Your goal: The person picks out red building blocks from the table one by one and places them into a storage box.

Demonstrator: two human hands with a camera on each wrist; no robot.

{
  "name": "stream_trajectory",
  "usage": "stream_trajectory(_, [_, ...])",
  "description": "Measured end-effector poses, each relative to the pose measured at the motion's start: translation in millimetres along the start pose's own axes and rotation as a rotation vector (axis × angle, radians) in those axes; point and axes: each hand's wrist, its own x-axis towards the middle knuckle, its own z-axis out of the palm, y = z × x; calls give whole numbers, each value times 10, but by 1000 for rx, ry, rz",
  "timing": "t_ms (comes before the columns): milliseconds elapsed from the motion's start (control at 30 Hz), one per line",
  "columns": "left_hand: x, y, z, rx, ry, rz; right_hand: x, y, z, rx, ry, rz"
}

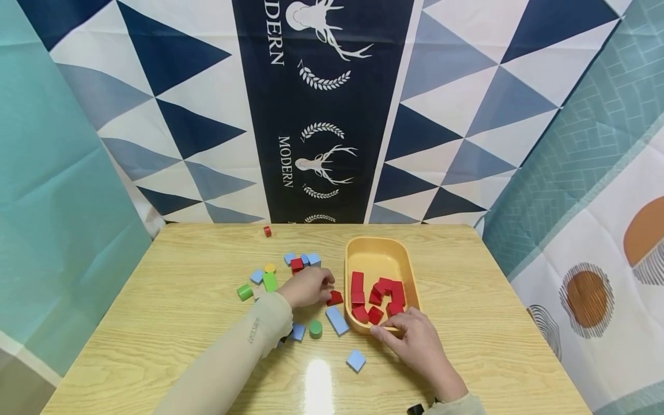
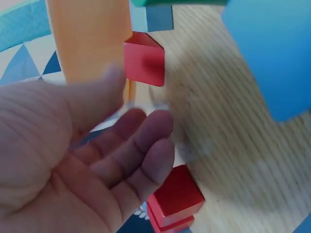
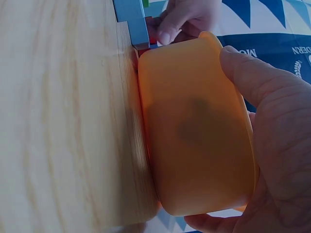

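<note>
My left hand (image 1: 309, 286) hovers over the table just left of a red prism-shaped block (image 1: 335, 298), fingers loosely bent with nothing between them. In the left wrist view, this red block (image 2: 144, 60) is beyond the thumb, apart from the fingers. My right hand (image 1: 417, 344) holds the near rim of an orange plastic bin (image 1: 377, 253), its thumb over the edge. Several red blocks (image 1: 357, 282) lie inside the bin, mostly in its near half. Close by my left hand is another red block (image 1: 297, 264), among blue ones.
A blue rectangular block (image 1: 337, 320), a green cylinder (image 1: 315, 329) and a blue square block (image 1: 355, 361) lie in front of the hands. Further left are a light green block (image 1: 270, 282) and another green cylinder (image 1: 245, 292). A small red cube (image 1: 267, 231) sits near the back edge.
</note>
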Motion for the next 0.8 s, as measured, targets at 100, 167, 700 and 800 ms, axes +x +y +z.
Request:
stream_trajectory(100, [-17, 57, 7, 30, -42, 48, 0, -4, -12, 0, -1, 8])
stream_trajectory(167, [-20, 98, 22, 62, -52, 67, -1, -7, -16, 2, -5, 11])
stream_trajectory(700, [132, 121, 142, 230, 20, 38, -2, -27, -16, 2, -9, 3])
stream_trajectory(800, [123, 124, 131, 241, 3, 35, 0, -14, -16, 4, -4, 0])
